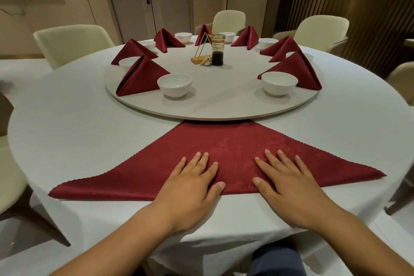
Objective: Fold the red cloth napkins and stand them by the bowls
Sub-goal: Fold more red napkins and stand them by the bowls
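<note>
White-clothed round counter point(67, 132) fills the frame, where at lower centre a red napkin point(235, 139), folded flat into a triangle, lies under the left hand point(190, 190) and right hand point(289, 188), fingers point(271, 159) straight and pressing it, below standing napkins point(143, 76) beside bowls point(174, 86).

Bare tablecloth point(74, 132) flanks the flat napkin point(235, 145); beyond it, bowls point(174, 85) and standing napkins point(143, 76) crowd the turntable's rim point(212, 116).

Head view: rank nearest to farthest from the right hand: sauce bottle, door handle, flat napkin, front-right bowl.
1. flat napkin, under the right hand
2. front-right bowl, turntable edge
3. sauce bottle, turntable centre
4. door handle, far wall
</note>
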{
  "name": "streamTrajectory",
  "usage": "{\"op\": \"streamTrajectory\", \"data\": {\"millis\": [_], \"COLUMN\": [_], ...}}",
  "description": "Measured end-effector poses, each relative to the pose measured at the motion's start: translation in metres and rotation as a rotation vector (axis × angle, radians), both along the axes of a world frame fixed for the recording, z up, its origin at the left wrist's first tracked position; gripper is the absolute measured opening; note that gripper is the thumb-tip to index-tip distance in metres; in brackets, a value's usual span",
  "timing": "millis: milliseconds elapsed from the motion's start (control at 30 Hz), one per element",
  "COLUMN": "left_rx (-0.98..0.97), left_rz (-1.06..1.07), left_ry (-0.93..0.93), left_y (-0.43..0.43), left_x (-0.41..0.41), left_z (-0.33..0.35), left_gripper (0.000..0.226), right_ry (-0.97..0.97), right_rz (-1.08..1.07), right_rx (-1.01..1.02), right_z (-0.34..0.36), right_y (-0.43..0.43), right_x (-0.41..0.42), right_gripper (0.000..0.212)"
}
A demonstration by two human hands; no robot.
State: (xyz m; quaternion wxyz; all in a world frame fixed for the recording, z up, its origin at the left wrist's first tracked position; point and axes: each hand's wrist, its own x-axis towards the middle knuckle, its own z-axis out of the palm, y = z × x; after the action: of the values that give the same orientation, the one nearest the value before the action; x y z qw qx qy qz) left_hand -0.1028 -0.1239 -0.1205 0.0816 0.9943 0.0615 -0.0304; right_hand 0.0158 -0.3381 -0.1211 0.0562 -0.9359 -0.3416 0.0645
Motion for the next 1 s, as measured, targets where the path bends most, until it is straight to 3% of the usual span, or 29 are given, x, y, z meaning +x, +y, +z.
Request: {"op": "streamTrajectory", "data": {"millis": [100, 233, 367, 567, 767, 1000], "left_rx": [0.002, -0.011, -0.034, -0.053, -0.032, -0.009], "left_rz": [0.000, 0.010, 0.023, 0.022, -0.043, -0.077], "left_ry": [-0.014, -0.037, -0.063, -0.076, -0.136, -0.022], "left_y": [0.001, -0.001, 0.000, 0.000, 0.002, -0.001], "left_x": [0.001, -0.001, -0.001, -0.001, 0.030, 0.045], "left_z": [0.000, -0.003, -0.005, -0.001, 0.010, -0.012], "left_gripper": [0.063, 0.065, 0.066, 0.065, 0.050, 0.061], "right_ry": [-0.003, -0.025, -0.014, -0.023, -0.006, 0.026], "right_rz": [-0.013, -0.038, -0.055, -0.056, -0.059, -0.017], "right_rx": [0.000, 0.065, 0.097, 0.070, 0.065, 0.027], "right_z": [0.000, -0.001, -0.002, -0.010, -0.004, -0.005], "right_y": [0.002, 0.008, 0.020, 0.026, 0.029, 0.022], "right_x": [0.001, -0.001, -0.017, -0.022, -0.020, -0.016], "right_gripper": [0.070, 0.077, 0.068, 0.091, 0.065, 0.065]}}
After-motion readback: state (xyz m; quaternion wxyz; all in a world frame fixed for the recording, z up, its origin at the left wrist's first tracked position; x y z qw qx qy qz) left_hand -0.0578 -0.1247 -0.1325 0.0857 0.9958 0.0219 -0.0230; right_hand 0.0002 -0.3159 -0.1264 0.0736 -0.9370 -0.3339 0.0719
